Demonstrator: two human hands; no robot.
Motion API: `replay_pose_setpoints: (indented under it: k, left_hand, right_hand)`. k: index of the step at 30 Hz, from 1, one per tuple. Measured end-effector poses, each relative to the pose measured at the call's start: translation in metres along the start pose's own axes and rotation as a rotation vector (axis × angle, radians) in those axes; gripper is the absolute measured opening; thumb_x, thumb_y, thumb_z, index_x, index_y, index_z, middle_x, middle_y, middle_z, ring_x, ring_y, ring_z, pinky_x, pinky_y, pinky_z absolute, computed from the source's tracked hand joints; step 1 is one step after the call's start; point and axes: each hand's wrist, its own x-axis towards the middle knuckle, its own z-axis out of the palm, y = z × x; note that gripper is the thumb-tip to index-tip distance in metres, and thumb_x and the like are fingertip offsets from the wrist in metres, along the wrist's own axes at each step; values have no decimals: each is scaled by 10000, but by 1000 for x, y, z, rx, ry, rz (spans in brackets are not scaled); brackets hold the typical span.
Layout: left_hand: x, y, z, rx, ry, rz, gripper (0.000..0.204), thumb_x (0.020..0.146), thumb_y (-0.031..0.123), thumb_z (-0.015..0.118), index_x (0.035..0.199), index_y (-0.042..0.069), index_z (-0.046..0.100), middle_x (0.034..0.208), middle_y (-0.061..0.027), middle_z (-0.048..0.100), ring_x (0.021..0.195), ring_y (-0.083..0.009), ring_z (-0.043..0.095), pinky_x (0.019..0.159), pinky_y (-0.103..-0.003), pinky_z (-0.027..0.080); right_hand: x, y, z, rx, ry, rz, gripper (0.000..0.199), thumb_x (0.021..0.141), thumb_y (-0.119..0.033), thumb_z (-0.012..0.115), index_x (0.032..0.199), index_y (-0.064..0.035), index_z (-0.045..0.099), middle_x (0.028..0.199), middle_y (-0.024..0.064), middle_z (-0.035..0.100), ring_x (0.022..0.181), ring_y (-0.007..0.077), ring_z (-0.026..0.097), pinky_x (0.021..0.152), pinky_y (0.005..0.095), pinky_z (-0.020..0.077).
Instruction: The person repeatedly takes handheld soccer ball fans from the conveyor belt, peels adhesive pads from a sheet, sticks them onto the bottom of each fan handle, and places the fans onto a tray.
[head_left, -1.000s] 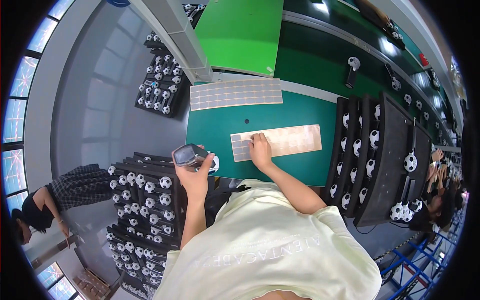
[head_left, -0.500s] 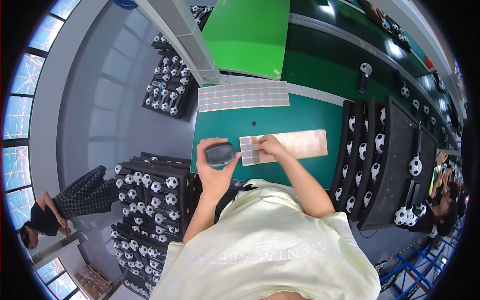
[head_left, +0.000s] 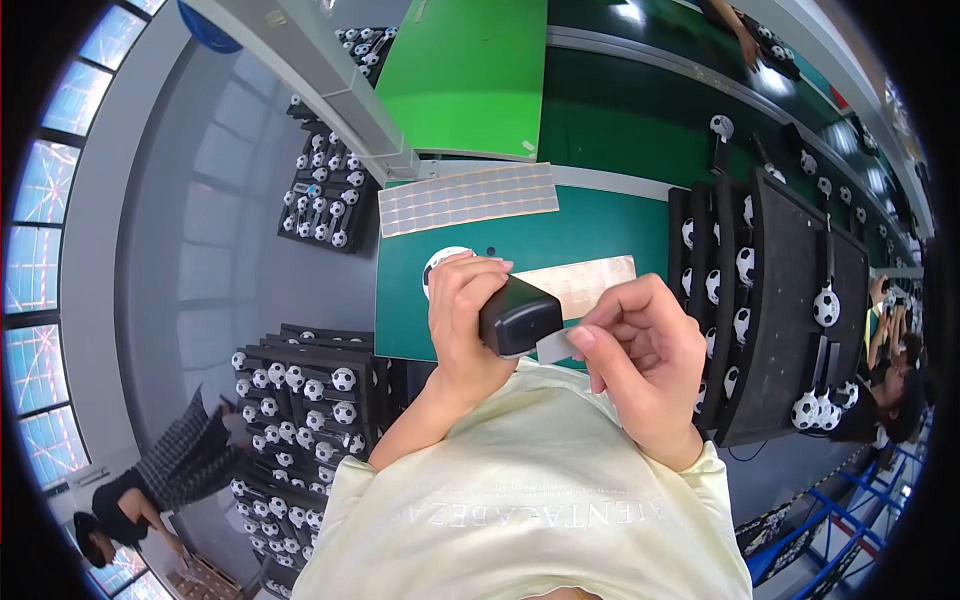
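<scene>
My left hand (head_left: pixel 465 320) is wrapped round a black soccer-ball device (head_left: pixel 522 312), its boxy black end tilted up close to me. Its white-and-black ball head (head_left: pixel 440 265) shows partly behind my fingers. Between thumb and forefinger, my right hand (head_left: pixel 645 360) pinches a small grey sticker (head_left: pixel 556 347). One side of that sticker meets or overlaps the lower edge of the black end; I cannot tell whether it sticks there. Beneath both hands lies a sticker sheet (head_left: pixel 590 280), mostly bare backing, its left part hidden by the device and my hand.
A full sheet of grey stickers (head_left: pixel 468 198) lies at the back of the green table (head_left: pixel 400 330). Black trays of soccer-ball devices (head_left: pixel 740 310) stand upright on the right; stacked trays (head_left: pixel 300 400) are at the left. A metal post (head_left: pixel 345 100) rises behind. Another person (head_left: pixel 130 505) bends at far left.
My right hand has lifted a grey sticker from the sheet and brought it to the device. My left hand has raised and turned the device, bringing its ball head into view.
</scene>
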Motion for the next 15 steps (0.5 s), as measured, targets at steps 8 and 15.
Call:
replay_pose_setpoints:
  k: [8,15]
  left_hand:
    - [9,16,10,53,10,86,435,628,4,682,1006,45,471,947,-120,566,840,-289,551,794,-433,411]
    - [8,21,9,101,-14,97,426,630,-5,664,1007,47,472,949,-120,567,837,-293,551,795,-438,409]
  right_hand:
    - [-5,-3,-2,85,98,36,132,810,3,640,822,26,511,640,32,583,532,21,520,442,147,367]
    - [-6,0,-6,148,94,52,126,810,7,639,824,23,515,634,27,576,528,22,512,441,147,364]
